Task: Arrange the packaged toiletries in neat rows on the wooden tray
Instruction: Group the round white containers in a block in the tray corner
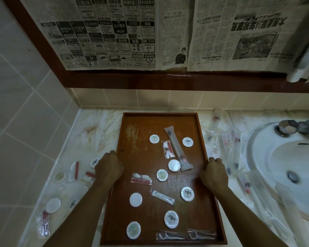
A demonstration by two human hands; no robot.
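my left hand [108,169] grips the left edge of the wooden tray [130,125], fingers curled round the rim. my right hand [214,172] grips the right edge the same way. the tray sits flat on the table [95,125], next to the sink [275,157]. the little packs lie all mixed up on it, like the round soap [187,193] and the long toothbrush pack [177,150]. i think they are light and slippery in their wrappers, so i should pinch each one by its sides. more packs lie on the table beside the tray.
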